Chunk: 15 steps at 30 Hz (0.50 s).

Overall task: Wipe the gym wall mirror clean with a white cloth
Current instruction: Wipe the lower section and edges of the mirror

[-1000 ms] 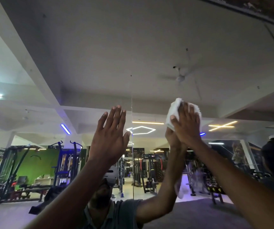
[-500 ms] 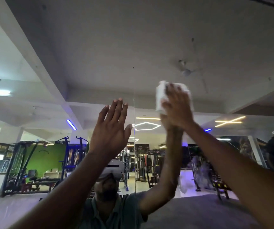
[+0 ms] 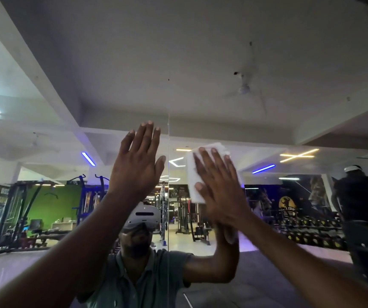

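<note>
Right hand [image 3: 217, 185], fingers straight, presses white cloth [image 3: 193, 174] flat on mirror [image 3: 267, 218]. Left hand [image 3: 137, 165] open beside it, holding nothing. Cloth mostly hidden under the palm, blurred.

Right hand [image 3: 218, 187] flat on the cloth [image 3: 193, 181] against the mirror [image 3: 267, 207], left hand [image 3: 135, 167] open just beside it.

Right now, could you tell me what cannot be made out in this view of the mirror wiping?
- Cloth: mostly covered by the right hand; its full size is hidden.
- Left hand: contact with the mirror is unclear; only its back shows.
- Mirror: smears or dust too faint to judge.
- Right hand: motion-blurred at the wrist.
</note>
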### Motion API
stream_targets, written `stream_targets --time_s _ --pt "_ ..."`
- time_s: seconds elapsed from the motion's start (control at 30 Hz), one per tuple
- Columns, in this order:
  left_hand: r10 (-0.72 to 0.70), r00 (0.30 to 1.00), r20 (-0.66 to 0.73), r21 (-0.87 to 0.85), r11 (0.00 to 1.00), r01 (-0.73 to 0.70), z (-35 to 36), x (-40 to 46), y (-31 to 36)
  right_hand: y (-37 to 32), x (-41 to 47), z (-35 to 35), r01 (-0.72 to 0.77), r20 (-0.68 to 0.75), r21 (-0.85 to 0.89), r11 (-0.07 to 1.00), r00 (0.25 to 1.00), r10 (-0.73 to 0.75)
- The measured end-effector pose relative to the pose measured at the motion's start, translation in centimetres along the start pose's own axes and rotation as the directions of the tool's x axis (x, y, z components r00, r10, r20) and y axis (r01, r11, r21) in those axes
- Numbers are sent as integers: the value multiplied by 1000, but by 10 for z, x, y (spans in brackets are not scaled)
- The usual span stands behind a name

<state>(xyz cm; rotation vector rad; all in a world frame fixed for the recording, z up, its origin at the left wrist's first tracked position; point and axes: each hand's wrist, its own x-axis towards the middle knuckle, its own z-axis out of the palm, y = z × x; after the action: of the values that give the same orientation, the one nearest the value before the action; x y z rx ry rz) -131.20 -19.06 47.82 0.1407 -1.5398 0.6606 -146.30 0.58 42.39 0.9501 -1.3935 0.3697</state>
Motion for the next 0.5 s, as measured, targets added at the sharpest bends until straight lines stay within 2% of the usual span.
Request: stream_targets --time_s 0.07,0.13,0.27,0.33,0.4,0.5 --pt "7 1000 8 -1 1000 -7 -1 0 0 48 10 -4 -112 -4 -49 993 994 111" --pt "7 1000 29 7 1000 -7 -1 -1 0 84 24 -10 -307 -11 -80 948 951 308" --pt "30 995 94 -14 999 -29 -4 0 -3 76 64 -21 -535 15 -71 842 843 538" --pt "40 994 104 -29 999 -37 -5 -1 -5 51 77 -21 -533 -4 -61 844 845 534" --pt "41 993 107 -39 999 -37 -6 -2 -7 15 72 -14 -453 -45 -110 885 892 450" --pt "91 992 92 -58 995 -86 -14 -11 -16 -69 23 2 -168 3 -68 983 986 169"
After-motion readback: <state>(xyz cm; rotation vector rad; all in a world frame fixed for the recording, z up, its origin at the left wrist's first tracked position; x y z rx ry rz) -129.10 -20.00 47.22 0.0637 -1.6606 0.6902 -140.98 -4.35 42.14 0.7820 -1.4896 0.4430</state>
